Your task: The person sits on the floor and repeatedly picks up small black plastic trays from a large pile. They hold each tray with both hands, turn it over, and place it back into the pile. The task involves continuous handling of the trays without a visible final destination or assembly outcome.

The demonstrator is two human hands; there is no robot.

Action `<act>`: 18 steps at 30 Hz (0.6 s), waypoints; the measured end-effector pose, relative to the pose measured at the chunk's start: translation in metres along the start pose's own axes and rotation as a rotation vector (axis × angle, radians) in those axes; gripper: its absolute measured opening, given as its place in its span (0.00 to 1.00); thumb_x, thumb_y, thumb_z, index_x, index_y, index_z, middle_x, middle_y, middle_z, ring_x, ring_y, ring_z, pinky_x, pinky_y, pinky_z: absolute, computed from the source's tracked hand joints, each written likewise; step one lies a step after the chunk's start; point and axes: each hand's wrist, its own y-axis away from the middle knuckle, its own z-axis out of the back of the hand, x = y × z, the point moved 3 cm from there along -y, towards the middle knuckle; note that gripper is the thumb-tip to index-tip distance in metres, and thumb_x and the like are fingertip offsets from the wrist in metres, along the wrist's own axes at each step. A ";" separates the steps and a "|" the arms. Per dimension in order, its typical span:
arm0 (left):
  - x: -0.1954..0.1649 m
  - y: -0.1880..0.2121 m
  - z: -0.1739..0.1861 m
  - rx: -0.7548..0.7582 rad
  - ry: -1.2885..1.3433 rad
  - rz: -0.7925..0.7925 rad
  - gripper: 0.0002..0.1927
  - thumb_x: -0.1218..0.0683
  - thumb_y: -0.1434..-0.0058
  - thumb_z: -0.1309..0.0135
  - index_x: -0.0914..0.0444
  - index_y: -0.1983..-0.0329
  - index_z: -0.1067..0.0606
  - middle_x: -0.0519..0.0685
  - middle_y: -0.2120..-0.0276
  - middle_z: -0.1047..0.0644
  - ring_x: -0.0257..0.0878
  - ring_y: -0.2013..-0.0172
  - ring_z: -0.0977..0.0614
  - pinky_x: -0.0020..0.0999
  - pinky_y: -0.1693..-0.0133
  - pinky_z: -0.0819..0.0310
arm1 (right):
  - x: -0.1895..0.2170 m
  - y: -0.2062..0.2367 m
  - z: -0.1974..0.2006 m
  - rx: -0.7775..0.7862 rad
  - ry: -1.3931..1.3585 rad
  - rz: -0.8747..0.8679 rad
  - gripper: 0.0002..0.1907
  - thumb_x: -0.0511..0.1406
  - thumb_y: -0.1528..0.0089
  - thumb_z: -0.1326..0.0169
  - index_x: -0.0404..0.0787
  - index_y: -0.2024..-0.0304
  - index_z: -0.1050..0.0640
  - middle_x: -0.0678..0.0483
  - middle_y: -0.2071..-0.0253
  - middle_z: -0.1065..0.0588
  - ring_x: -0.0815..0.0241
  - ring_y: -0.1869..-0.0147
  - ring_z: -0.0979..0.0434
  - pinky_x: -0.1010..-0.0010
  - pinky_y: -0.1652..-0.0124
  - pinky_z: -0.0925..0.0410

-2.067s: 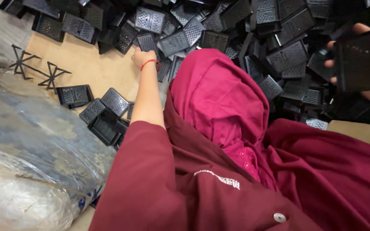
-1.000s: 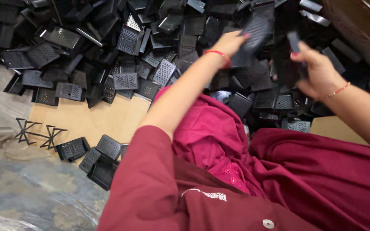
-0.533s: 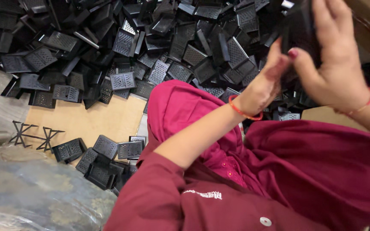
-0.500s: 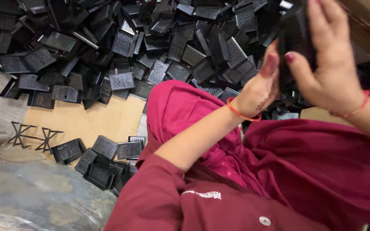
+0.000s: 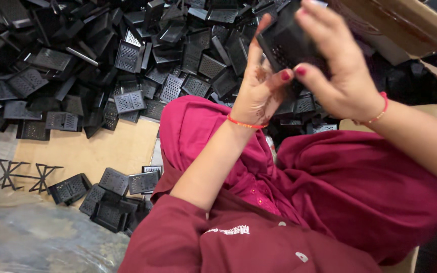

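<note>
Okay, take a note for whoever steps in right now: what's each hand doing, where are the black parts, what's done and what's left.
Left hand: raised above the lap, fingers against the near side of a black perforated plastic part.
Right hand: gripping the same part from the far side.
Big heap of black perforated parts lies on the floor ahead; a small cluster sits apart on the cardboard sheet, near the left knee.
Done: one part lifted and held in both hands.
Left: the heap, by the look of it.

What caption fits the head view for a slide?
Both hands, left hand and right hand, grip a black perforated plastic part above a heap of similar parts.
</note>
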 end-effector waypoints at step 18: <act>0.003 0.004 0.005 -0.109 -0.315 -0.150 0.46 0.64 0.34 0.33 0.57 0.20 0.47 0.50 0.36 0.34 0.40 0.37 0.29 0.37 0.32 0.31 | -0.012 0.002 -0.017 0.009 -0.159 -0.009 0.27 0.29 0.27 0.58 0.32 0.25 0.38 0.39 0.26 0.37 0.44 0.21 0.36 0.65 0.25 0.43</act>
